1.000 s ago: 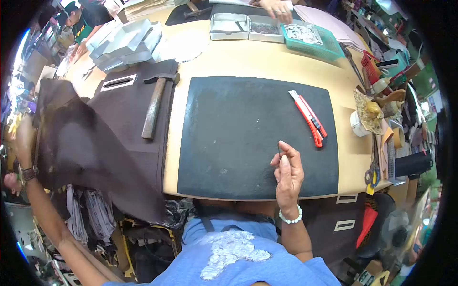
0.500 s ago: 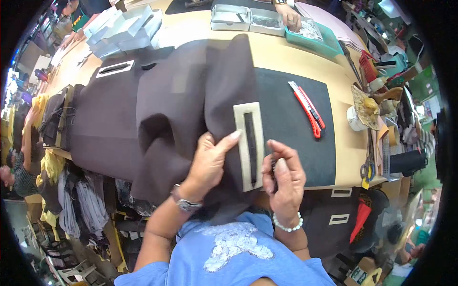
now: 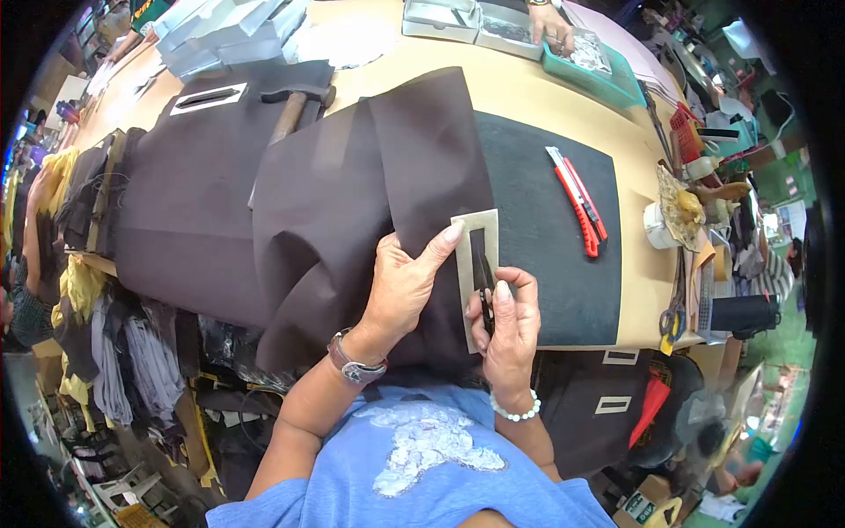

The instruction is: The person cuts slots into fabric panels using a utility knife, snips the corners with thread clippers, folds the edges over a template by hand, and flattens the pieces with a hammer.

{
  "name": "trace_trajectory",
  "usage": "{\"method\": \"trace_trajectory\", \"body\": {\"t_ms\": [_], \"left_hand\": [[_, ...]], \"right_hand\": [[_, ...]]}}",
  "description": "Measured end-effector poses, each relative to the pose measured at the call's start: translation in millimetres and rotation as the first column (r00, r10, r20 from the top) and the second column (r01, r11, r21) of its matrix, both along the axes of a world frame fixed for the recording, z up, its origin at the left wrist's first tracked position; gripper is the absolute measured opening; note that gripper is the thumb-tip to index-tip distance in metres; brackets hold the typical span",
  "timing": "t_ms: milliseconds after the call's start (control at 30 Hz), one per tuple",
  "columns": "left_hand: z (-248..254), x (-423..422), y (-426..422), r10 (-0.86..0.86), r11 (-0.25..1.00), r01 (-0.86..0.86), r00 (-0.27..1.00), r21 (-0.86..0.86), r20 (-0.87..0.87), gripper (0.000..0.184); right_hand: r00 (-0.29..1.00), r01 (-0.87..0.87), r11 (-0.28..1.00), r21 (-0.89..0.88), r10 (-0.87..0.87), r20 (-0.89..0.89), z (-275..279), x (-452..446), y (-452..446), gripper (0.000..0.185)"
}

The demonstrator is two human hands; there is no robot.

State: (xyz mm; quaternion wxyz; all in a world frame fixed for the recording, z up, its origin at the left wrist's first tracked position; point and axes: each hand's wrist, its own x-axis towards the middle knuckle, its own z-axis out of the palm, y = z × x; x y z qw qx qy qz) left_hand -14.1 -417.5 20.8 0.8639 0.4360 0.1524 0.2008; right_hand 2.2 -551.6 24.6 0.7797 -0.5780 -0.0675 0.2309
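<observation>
My left hand [image 3: 400,286] grips a dark brown fabric panel [image 3: 334,194], its thumb lying on the top of a cream rectangular frame [image 3: 465,290] with a dark slot in its middle. My right hand [image 3: 510,326] is closed around small dark thread snips [image 3: 485,304], whose pointed end lies at the slot. The lower part of the snips is hidden by my fingers. To the right, red-handled utility knives [image 3: 579,207] lie side by side on a black cutting mat [image 3: 546,282]. Behind the panel rests a hammer [image 3: 290,114] on more brown fabric.
Another brown piece with a cream frame [image 3: 209,99] lies at the left. White boxes [image 3: 233,40] and a green tray [image 3: 607,84] stand at the back, where another person's hand [image 3: 554,31] reaches in. Scissors [image 3: 673,324] hang at the table's right edge.
My right hand has brought the snips left onto the frame's slot. The panel has shifted and its upper part lies flatter, uncovering the hammer. The view has tilted slightly.
</observation>
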Motion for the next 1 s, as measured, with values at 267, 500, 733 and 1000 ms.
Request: {"method": "trace_trajectory", "body": {"t_ms": [267,500,733,1000], "left_hand": [[-3.8,-1.3,-0.8,-0.021,0.995,0.02,1.0,0.102,0.011,0.015],[2.6,-9.3,0.4,-0.042,0.985,0.044,0.999,0.164,-0.021,0.016],[1.7,-11.9,-1.2,-0.032,0.975,0.031,1.0,0.221,0.0,0.014],[-0.9,-15.1,-4.2,-0.028,0.981,0.037,0.999,0.192,-0.046,0.014]], "right_hand": [[0.998,-0.032,0.999,-0.012,0.032,-0.045,2.1,7.7,-6.6,0.022],[0.998,-0.045,0.999,0.029,0.046,-0.042,8.7,12.8,-8.3,0.023],[0.997,-0.067,0.997,0.023,0.068,-0.037,9.2,14.6,-12.0,0.024],[0.999,-0.032,0.998,-0.051,0.034,0.039,5.9,10.5,-12.2,0.022]]}}
